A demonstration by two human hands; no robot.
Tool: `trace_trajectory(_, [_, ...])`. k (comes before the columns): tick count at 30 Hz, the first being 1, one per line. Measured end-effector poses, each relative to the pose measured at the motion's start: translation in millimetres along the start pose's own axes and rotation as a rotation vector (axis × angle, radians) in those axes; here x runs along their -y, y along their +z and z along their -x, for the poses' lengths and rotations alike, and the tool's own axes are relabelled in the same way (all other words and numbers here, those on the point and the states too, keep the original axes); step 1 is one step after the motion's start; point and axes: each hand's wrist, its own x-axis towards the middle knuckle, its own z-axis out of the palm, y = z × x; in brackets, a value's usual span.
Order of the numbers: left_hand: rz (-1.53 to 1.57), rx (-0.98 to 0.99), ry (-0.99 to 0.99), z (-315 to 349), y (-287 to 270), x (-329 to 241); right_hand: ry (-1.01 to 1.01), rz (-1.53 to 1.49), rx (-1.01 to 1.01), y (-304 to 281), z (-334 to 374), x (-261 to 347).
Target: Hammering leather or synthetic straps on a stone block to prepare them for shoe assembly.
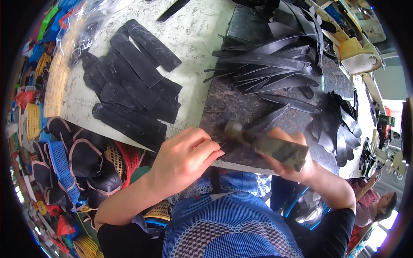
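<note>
My left hand (183, 157) is closed at the near edge of the dark work slab (301, 112), its thumb and forefinger pinched together. Whatever they pinch is black against the dark slab and hard to make out. My right hand (307, 170) grips a hammer (282, 149) with a thick, worn handle. Its rounded, motion-blurred head is just right of my left fingertips, over the slab. Beyond the hammer lies a narrow black folded strip (272, 117). Farther back, several similar strips (266, 64) are heaped. Flat black round-ended pieces (133, 73) overlap to the left of the slab.
A white marked board (193, 38) covers the table's left part. More black pieces (337, 124) are stacked at right. A tape dispenser-like cream object (359, 56) stands far right. Below the left edge are a blue basket (62, 165) and black pink-edged items (86, 157). Another person (372, 202) sits at right.
</note>
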Motion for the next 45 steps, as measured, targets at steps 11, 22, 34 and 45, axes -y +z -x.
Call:
trace_trajectory(11, [-0.032,-0.092,-0.006,14,2,-5,-0.072,0.092,0.078,-7,-11,12])
trace_trajectory(22, [-0.125,-0.184,0.015,27,6,-9,-0.111,0.055,0.136,-4,-26,27])
trace_trajectory(34, [-0.082,-0.081,0.060,-12,13,-22,0.457,-0.403,-0.315,2,8,24])
trace_trajectory(45, [-0.213,-0.255,0.355,-97,-11,-37,0.461,-0.874,-0.950,5,111,-10])
